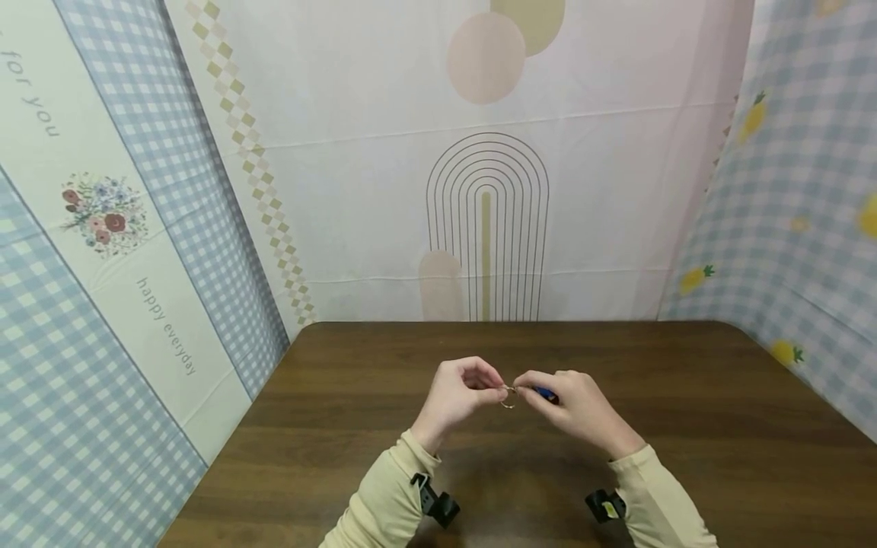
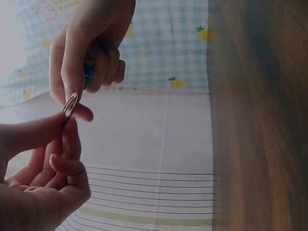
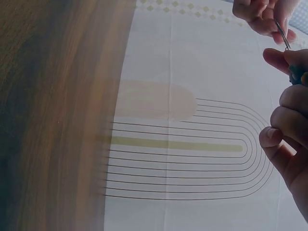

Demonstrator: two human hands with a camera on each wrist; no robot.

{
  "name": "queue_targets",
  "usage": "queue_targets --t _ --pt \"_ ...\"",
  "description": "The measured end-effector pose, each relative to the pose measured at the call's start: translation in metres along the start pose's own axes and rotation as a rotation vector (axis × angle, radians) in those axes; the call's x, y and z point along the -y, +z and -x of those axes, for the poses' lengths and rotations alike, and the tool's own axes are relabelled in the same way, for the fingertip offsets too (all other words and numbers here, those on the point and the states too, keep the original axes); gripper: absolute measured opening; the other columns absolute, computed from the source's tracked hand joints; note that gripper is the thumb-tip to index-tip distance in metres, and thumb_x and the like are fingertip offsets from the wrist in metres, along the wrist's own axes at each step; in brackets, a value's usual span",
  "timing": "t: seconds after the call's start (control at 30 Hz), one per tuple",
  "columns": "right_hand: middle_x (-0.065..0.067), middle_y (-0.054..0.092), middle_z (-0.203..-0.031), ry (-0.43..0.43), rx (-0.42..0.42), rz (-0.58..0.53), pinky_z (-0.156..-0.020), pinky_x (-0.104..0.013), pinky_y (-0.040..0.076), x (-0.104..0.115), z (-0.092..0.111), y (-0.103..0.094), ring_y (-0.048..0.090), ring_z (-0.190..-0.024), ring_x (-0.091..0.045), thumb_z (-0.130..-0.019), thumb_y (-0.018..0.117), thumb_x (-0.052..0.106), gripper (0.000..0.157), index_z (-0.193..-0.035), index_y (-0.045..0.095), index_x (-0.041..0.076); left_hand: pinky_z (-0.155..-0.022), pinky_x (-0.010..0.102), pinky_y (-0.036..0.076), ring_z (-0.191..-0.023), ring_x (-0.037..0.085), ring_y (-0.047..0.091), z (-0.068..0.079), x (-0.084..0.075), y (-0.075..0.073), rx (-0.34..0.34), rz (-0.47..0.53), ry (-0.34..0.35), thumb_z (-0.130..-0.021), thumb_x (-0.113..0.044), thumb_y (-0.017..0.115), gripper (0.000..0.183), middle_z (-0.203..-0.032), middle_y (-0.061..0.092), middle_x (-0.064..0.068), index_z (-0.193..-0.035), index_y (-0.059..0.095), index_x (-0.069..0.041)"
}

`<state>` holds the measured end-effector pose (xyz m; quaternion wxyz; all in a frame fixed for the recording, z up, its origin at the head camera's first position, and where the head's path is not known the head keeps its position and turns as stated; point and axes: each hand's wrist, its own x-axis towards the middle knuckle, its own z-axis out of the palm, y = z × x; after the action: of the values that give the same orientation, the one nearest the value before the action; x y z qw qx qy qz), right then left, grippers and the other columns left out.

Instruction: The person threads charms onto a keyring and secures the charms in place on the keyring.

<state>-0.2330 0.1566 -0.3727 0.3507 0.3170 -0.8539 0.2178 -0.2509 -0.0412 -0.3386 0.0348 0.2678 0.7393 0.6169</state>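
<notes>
A thin gold-coloured metal ring (image 1: 508,406) hangs between the two hands over the table. My left hand (image 1: 457,394) pinches one side of it between thumb and forefinger. In the left wrist view the ring (image 2: 75,99) stands tilted, with the left hand's other fingers loosely curled below. The thumb and forefinger of my right hand (image 1: 574,403) meet at the ring's opposite side. Curled inside that hand is a small blue thing (image 1: 546,394) with a yellow part; fingers cover most of it, so its kind cannot be told.
Beneath the hands lies a dark brown wooden table (image 1: 329,426). A pale patterned cloth (image 1: 356,213) hangs behind its far edge. Checked cloths hang at the left (image 1: 233,304) and right. Each wrist carries a black camera mount (image 1: 438,504).
</notes>
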Motion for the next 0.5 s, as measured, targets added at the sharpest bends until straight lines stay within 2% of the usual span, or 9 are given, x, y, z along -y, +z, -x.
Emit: queue_targets --t 0.2,0.37,0.5 --pt "0.023 0.058 -0.069 0.041 -0.002 0.016 -0.050 -0.012 0.031 -0.002 0.001 -0.002 0.033 -0.050 0.007 -0.080 0.066 0.015 0.015 -0.087 0.065 0.027 -0.063 0.021 0.049 -0.066 0.006 0.060 -0.011 0.018 0.004 0.046 0.051 -0.025 -0.073 -0.005 0.070 0.018 -0.088 0.066 0.020 -0.090 0.063 0.000" --pt "0.022 0.054 -0.062 0.129 -0.001 0.022 -0.049 -0.014 0.033 -0.005 0.000 -0.003 0.035 -0.048 0.007 -0.082 0.063 0.017 0.010 -0.085 0.064 0.027 -0.066 0.021 0.049 -0.071 0.007 0.060 -0.005 0.003 0.005 0.084 0.088 -0.025 -0.076 -0.002 0.067 0.023 -0.094 0.064 0.025 -0.096 0.060 0.004" --pt "0.022 0.055 -0.063 0.125 -0.012 0.000 -0.049 -0.013 0.034 -0.007 -0.002 -0.004 0.038 -0.049 0.007 -0.082 0.063 0.015 0.011 -0.084 0.064 0.026 -0.068 0.020 0.049 -0.072 0.004 0.060 -0.004 -0.002 0.006 0.062 0.084 -0.028 -0.080 -0.004 0.064 0.021 -0.097 0.064 0.025 -0.099 0.061 0.004"
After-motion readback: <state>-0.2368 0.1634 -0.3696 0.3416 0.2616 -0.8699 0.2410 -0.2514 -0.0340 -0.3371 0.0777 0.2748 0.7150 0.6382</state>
